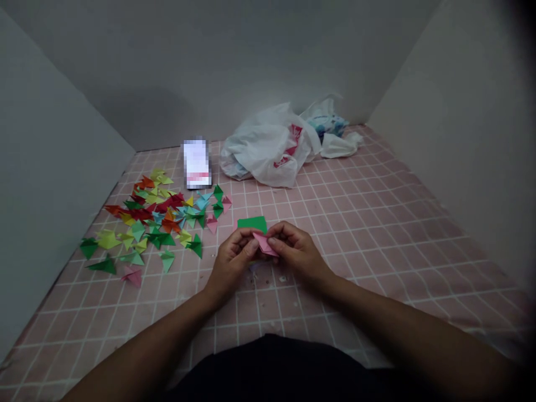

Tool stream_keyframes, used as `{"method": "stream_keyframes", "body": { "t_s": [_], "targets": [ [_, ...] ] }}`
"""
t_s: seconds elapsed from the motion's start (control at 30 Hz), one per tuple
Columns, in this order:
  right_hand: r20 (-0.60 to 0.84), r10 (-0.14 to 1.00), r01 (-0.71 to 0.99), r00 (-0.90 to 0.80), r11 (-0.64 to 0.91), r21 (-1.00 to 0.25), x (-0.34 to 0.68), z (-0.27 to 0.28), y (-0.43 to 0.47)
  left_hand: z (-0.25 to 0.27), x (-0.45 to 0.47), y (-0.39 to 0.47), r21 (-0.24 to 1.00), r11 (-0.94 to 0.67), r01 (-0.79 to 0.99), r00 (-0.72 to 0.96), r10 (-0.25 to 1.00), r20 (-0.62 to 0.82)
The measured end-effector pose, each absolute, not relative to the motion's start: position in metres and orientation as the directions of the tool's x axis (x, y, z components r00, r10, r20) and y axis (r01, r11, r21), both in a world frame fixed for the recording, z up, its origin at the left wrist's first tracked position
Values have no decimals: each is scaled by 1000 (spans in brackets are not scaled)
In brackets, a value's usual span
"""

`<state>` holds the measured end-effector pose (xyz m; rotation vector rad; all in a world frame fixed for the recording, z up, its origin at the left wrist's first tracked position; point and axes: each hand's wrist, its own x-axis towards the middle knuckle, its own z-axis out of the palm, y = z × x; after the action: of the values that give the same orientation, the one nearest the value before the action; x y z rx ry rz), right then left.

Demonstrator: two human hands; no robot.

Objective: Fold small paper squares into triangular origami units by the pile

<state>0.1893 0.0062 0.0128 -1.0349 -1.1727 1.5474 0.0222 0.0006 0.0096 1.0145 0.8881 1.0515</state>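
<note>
While fingers (250, 249) pinch either end, pink paper (263, 244) lies between.

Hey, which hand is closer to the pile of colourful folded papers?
Left. The left hand is just right of the folded papers, not touching them. The right hand is farther right, across the pink paper.

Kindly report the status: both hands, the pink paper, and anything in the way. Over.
Left hand and right hand both pinching folded pink paper. Green paper just beyond, not blocking. Paper shapes farther left, out of the way.
</note>
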Motion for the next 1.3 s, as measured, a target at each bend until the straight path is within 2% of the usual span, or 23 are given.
{"method": "stream_keyframes", "body": {
  "t_s": [0.1,0.17,0.27,0.37,0.57,0.9,1.07,1.3],
  "targets": [
    [-91,969,-177,-231,-134,-975,189,12,7,10,22,1,964,154,-216,265,960,-94],
    [-41,986,-151,-164,-66,-986,188,12,7,12,23,1,966,147,-213,255,963,-90],
    [62,996,13,-57,63,-998,189,13,6,14,24,1,970,127,-208,237,969,-76],
    [90,992,113,-88,100,-989,190,15,5,16,24,0,983,89,-161,213,976,-53],
    [104,984,74,-145,116,-991,189,13,4,17,23,-1,995,-3,-98,141,990,17],
    [141,982,64,-125,150,-987,188,10,4,15,24,-1,997,-46,-65,130,990,54],
    [138,986,105,-90,147,-984,189,12,3,15,22,-4,990,-134,39,143,982,127],
    [160,974,39,-162,168,-985,189,14,0,14,21,-2,965,-250,83,126,963,239]
  ]
}}
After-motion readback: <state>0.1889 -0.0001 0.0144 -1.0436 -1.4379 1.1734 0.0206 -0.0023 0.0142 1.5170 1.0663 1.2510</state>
